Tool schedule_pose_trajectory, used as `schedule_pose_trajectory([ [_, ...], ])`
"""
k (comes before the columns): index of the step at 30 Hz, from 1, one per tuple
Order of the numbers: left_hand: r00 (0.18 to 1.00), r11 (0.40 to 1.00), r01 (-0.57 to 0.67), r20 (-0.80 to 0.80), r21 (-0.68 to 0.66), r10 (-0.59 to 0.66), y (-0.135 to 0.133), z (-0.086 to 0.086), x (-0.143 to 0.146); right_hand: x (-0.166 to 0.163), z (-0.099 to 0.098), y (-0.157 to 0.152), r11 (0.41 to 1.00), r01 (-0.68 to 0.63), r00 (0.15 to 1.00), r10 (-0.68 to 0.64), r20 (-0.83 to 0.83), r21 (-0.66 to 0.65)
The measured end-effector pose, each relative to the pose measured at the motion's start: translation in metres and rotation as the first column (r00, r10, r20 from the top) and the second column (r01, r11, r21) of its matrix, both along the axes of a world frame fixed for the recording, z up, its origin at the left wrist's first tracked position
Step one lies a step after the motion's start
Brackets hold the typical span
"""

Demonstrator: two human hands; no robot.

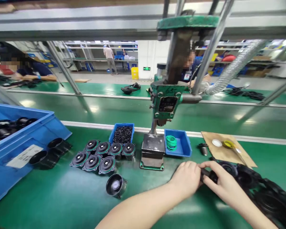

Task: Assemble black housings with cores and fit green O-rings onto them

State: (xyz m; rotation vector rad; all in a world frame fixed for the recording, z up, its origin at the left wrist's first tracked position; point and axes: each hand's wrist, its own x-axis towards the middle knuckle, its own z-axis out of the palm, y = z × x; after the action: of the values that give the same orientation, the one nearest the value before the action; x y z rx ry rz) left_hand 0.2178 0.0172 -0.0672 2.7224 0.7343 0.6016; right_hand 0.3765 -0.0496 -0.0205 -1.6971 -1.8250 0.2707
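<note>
My left hand (186, 177) and my right hand (219, 180) meet at the right of the bench, both closed around a small black part (207, 173). Fingers cover much of it, so its exact kind is unclear. Close behind my right hand lie several black plastic housings (246, 176), crowded along the right side. A black fitting with a metal tip (203, 149) rests just beyond my hands. Left of my left arm, one open black cup-shaped housing (115, 185) stands alone. Several round black housings with green rings (92, 162) are grouped farther left.
A green press (168, 101) rises over its metal base block (153, 151). Blue trays hold small black rings (122, 135) and green O-rings (171, 143). A large blue crate (16, 159) stands left; cardboard (225, 152) lies right. Co-workers sit across the bench.
</note>
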Motion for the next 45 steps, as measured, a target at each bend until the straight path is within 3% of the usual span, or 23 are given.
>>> schedule_pose_trajectory([
  [3,0.998,0.999,-0.047,-0.034,-0.023,0.046,0.0,0.009,-0.001,-0.014,0.013,-0.003,0.988,0.132,0.981,-0.118,-0.157,0.082],
  [6,0.994,0.994,-0.091,-0.07,-0.061,0.087,0.001,0.014,0.0,-0.022,0.026,-0.002,0.882,0.4,0.85,-0.254,-0.462,0.25],
  [9,0.987,0.984,-0.136,-0.105,-0.113,0.124,0.002,0.021,0.004,-0.025,0.033,0.003,0.775,0.56,0.648,-0.189,-0.738,0.294],
  [13,0.981,0.962,-0.182,-0.107,-0.203,0.163,0.003,0.03,0.014,-0.032,0.031,0.012,0.791,0.555,0.573,-0.139,-0.808,0.257],
  [17,0.991,0.947,-0.136,-0.05,-0.292,0.126,-0.003,0.038,0.015,-0.046,0.028,0.019,0.839,0.492,0.558,-0.101,-0.824,0.23],
  [20,0.994,0.936,-0.097,0.01,-0.339,0.107,-0.012,0.044,-0.006,-0.056,0.03,0.018,0.897,0.396,0.573,-0.076,-0.816,0.195],
  [24,0.967,0.894,-0.035,0.211,-0.447,0.143,-0.021,0.051,-0.056,-0.075,0.026,0.014,0.999,0.033,0.596,0.009,-0.803,0.036],
  [27,0.939,0.865,0.036,0.313,-0.501,0.142,-0.02,0.05,-0.095,-0.094,0.018,0.011,0.98,-0.194,0.615,0.088,-0.784,-0.042],
  [30,0.949,0.872,0.007,0.277,-0.49,0.148,-0.017,0.045,-0.123,-0.106,0.01,0.009,0.945,-0.317,0.671,0.166,-0.722,-0.077],
  [36,0.948,0.855,-0.108,0.206,-0.508,0.242,-0.015,0.042,-0.152,-0.105,0.002,0.006,0.933,-0.36,0.67,0.266,-0.693,0.01],
  [41,0.968,0.908,-0.034,0.212,-0.418,0.134,-0.012,0.046,-0.158,-0.11,-0.001,0.006,0.921,-0.388,0.667,0.288,-0.687,0.01],
  [45,0.992,0.934,-0.035,0.104,-0.354,0.077,-0.014,0.052,-0.154,-0.108,-0.002,0.005,0.913,-0.408,0.713,0.316,-0.626,-0.003],
])
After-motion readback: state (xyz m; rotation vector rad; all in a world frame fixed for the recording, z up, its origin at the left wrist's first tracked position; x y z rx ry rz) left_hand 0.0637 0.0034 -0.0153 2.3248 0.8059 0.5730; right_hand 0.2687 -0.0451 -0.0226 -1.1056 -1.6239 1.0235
